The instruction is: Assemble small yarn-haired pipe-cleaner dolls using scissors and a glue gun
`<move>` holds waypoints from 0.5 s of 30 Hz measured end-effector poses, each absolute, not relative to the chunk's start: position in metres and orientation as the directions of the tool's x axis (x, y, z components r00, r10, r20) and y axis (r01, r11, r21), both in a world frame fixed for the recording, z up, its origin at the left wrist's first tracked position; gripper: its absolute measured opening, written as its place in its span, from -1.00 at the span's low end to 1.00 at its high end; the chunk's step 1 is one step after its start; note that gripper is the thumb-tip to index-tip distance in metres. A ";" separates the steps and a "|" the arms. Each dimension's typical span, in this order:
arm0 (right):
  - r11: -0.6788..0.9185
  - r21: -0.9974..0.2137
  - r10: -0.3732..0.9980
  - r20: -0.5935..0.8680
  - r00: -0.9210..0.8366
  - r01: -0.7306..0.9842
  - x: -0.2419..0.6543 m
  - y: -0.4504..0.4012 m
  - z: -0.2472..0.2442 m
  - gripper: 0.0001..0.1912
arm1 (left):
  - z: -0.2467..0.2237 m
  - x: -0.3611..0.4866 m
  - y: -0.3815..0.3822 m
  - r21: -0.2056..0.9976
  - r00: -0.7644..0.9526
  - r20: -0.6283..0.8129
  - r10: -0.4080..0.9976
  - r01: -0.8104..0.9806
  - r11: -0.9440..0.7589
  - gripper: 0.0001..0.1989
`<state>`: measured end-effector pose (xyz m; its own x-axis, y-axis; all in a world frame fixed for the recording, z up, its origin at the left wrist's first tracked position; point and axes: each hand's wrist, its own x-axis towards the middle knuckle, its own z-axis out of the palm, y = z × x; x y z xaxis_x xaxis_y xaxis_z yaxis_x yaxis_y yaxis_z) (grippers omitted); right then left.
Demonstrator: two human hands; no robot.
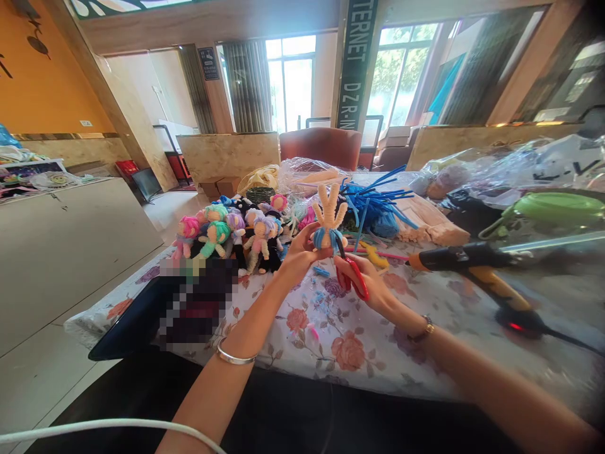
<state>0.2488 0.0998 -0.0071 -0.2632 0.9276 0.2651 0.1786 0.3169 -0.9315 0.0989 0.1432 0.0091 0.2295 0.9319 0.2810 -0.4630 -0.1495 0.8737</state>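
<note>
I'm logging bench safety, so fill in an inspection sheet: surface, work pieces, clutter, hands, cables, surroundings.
Surface: white floral-print tablecloth with small blue scraps on it.
Work pieces: cream fuzzy doll with blue hair, upside down, limbs up; red-handled scissors, dark blades at the hair, opening unclear.
Clutter: group of colourful fuzzy dolls, bundle of blue fuzzy stems, black-and-orange glue gun with a red light glowing at its base.
Hands: left hand holds the doll; right hand grips the scissors.
Cables: white cable across the near-left foreground; thin black cord behind the glue gun.
Surroundings: reddish-brown chair beyond the table; bright windows.
</note>
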 end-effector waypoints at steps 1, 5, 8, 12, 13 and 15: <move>0.317 -0.931 0.928 0.265 -0.261 0.180 0.248 0.100 -0.007 -0.44 | 0.009 0.099 0.143 0.875 0.237 0.279 0.931 -0.462 -0.145 -0.40; 0.307 -0.937 0.933 0.262 -0.246 0.167 0.247 0.099 -0.007 -0.44 | 0.009 0.100 0.142 0.881 0.241 0.266 0.933 -0.454 -0.134 -0.41; 0.291 -0.942 0.940 0.249 -0.234 0.169 0.246 0.098 -0.006 -0.44 | 0.008 0.099 0.143 0.891 0.242 0.260 0.935 -0.434 -0.135 -0.41; 0.290 -0.938 0.944 0.248 -0.217 0.189 0.246 0.096 -0.005 -0.41 | 0.008 0.099 0.143 0.907 0.244 0.261 0.934 -0.393 -0.150 -0.41; 0.293 -0.936 0.944 0.251 -0.213 0.197 0.246 0.096 -0.005 -0.41 | 0.008 0.100 0.142 0.910 0.244 0.256 0.935 -0.389 -0.147 -0.41; 0.299 -0.930 0.944 0.257 -0.205 0.214 0.246 0.094 -0.005 -0.40 | 0.009 0.100 0.141 0.912 0.244 0.244 0.938 -0.387 -0.137 -0.39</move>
<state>0.2458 0.0945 -0.0049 -0.2050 0.9444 0.2569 0.2137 0.2993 -0.9299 0.1001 0.1414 0.0094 0.2445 0.9384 0.2444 -0.3868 -0.1367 0.9120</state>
